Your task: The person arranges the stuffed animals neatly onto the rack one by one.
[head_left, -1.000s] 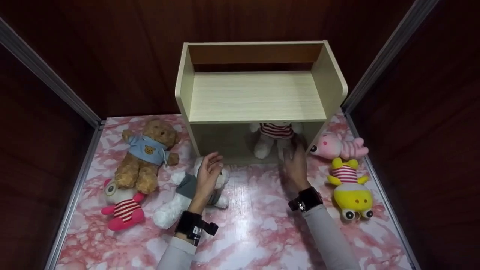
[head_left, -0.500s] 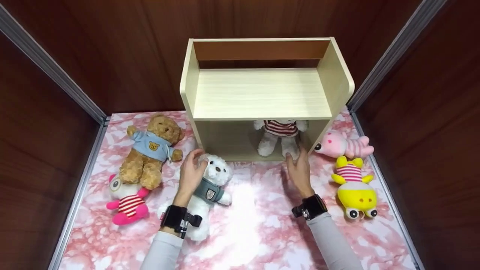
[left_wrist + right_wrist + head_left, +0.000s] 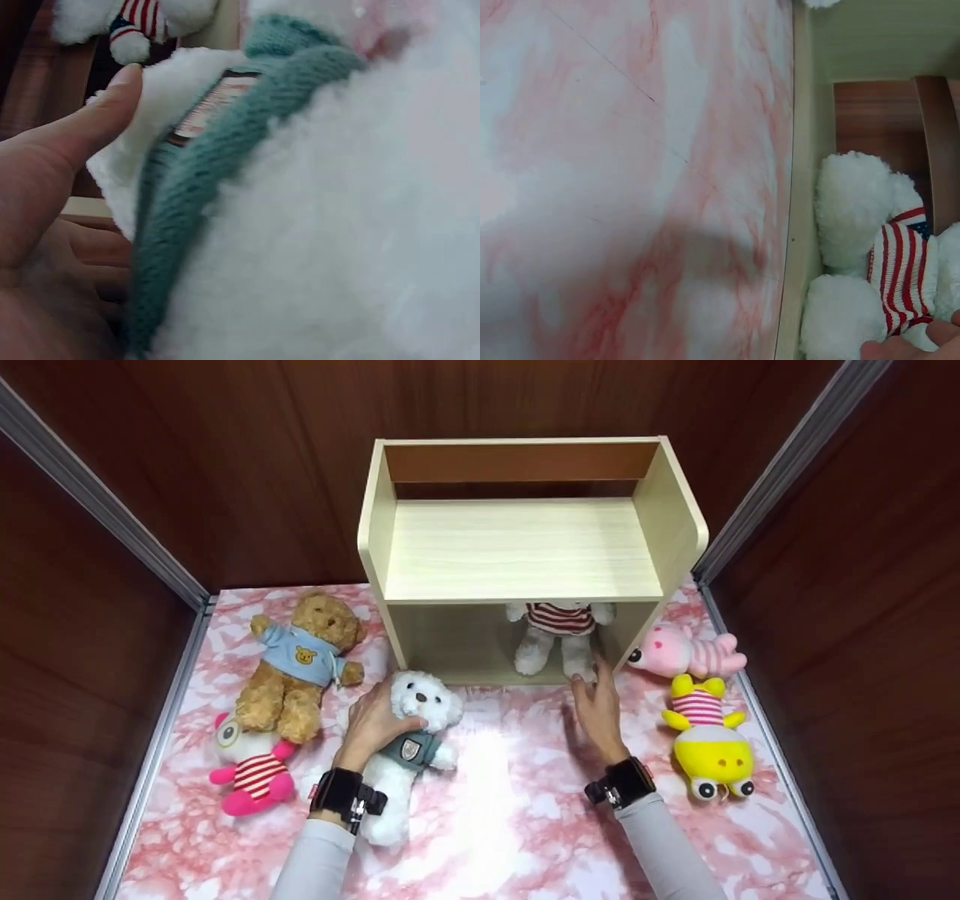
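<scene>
In the head view my left hand (image 3: pixel 375 724) holds a white plush bear (image 3: pixel 427 697) in a grey-green knitted sweater, which lies on the floor before the shelf. The thumb crosses its neck and the fingers pass behind its side, partly hidden. The left wrist view shows the thumb (image 3: pixel 112 105) beside the sweater (image 3: pixel 202 165). Inside the lower compartment sits another white plush bear (image 3: pixel 561 619) in a red-striped top, its head hidden by the upper board. My right hand (image 3: pixel 598 705) is at its foot, fingers fairly straight; fingertips (image 3: pixel 941 330) show near the striped top (image 3: pixel 904 274).
A pale wooden shelf (image 3: pixel 525 551) stands at the back. On the left lie a brown teddy bear (image 3: pixel 281 690) and a pink-and-white plush (image 3: pixel 259 776). A pink plush (image 3: pixel 690 651) and a yellow frog plush (image 3: pixel 712 746) lie on the right, near the dark side wall (image 3: pixel 847 660).
My left hand has gone left of the white bear's head and taken hold of it, shifting the bear slightly. My right hand has drawn back a little from the seated bear's leg.
</scene>
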Tool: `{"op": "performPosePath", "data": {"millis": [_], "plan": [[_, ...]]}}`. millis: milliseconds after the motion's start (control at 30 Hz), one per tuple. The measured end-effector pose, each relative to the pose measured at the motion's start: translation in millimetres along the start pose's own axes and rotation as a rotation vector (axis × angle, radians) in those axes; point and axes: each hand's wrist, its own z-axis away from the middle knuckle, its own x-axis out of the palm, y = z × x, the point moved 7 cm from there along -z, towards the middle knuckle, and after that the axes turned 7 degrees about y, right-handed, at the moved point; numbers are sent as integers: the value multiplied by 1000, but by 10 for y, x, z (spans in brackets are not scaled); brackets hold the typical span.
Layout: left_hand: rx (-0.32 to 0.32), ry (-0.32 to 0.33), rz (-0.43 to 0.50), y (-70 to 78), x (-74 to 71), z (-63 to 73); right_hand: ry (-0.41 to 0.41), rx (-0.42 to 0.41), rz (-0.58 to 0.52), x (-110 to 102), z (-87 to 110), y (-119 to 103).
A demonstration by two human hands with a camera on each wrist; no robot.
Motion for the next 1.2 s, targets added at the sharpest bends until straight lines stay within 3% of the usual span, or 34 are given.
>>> {"op": "performPosePath", "data": {"millis": [233,333,700,833,967,1200], "plan": [[-73,-103,-57,-168,64,46,7,-11,-110,5,24,5],[-90,-104,-62,-199,78,60,16,-18,-105,15,36,-14],[-31,71,-92,-81,-6,136,21,-2,-148,51,90,-93],[10,149,-79,72,-51,120,13,14,-179,63,113,-149],[91,275,-41,282,-90,90,1,-5,-167,107,99,-235],[118,440,65,499,-21,118,-45,2,-190,181,217,-290]]}}
